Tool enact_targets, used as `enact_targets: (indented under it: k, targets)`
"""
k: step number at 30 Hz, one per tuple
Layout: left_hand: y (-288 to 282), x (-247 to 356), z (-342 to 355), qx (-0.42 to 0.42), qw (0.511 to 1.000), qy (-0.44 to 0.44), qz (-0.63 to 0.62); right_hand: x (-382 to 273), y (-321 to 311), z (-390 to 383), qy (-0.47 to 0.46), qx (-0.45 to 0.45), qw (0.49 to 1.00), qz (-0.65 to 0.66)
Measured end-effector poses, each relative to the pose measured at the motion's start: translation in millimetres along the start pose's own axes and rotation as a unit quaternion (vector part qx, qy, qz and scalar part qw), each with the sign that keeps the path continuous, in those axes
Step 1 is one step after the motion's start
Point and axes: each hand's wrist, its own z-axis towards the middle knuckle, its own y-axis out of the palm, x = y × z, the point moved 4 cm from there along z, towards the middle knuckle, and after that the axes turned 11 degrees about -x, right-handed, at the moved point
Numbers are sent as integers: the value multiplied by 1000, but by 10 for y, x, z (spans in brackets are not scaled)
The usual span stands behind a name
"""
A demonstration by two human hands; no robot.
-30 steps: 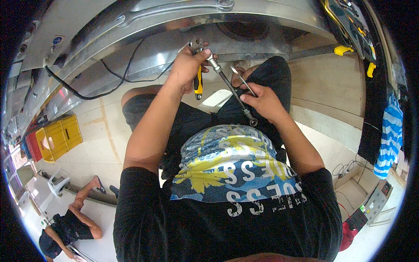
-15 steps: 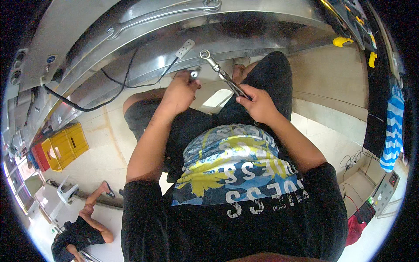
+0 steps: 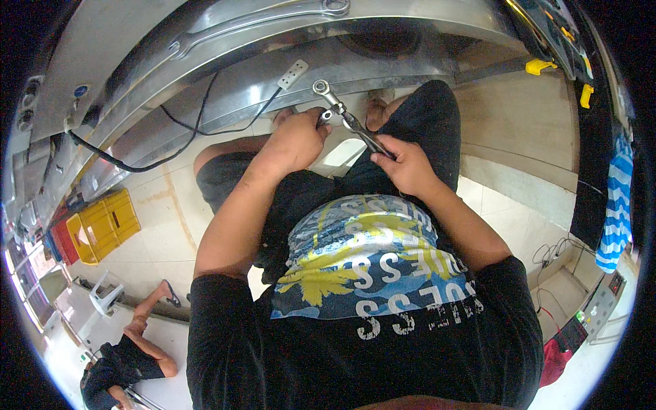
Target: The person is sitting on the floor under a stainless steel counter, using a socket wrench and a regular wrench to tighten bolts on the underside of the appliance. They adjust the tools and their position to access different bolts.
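My right hand (image 3: 404, 162) is closed around dark-handled pliers (image 3: 372, 142), which point away from me. At their far end is a silver rod end (image 3: 321, 87) with a round eye and a nut on its threaded shank. My left hand (image 3: 299, 140) is closed on a silver wrench-like tool (image 3: 326, 117). Its rounded tip is against or right beside the nut; I cannot tell whether they touch. Most of this tool is hidden in my fingers. Both hands are above my lap.
A large combination wrench (image 3: 260, 24) lies on the metal surface ahead. Below it is a white power strip (image 3: 293, 75) with a black cable (image 3: 164, 162). Yellow crates (image 3: 102, 229) stand at left, with another person (image 3: 130, 362) behind. A striped cloth (image 3: 617, 205) hangs at right.
My left hand has moved right and slightly up, bringing the silver tool from apart to the nut on the rod end. My right hand and the pliers have barely moved.
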Motion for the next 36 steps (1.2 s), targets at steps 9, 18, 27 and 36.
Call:
enact_targets:
  k: [9,18,27,36]
  targets:
    - [-23,5,93,-44,999,-1,-21,60,6,15,-12,-4,1000,-10]
    - [-16,-92,189,-81,994,-11,-73,-5,-17,-5,-18,-2,999,-30]
    - [-37,-81,141,-97,979,6,-181,7,-10,-14,-30,8,999,-35]
    - [-3,-115,152,-34,997,40,-60,21,-10,-19,-71,7,996,-61]
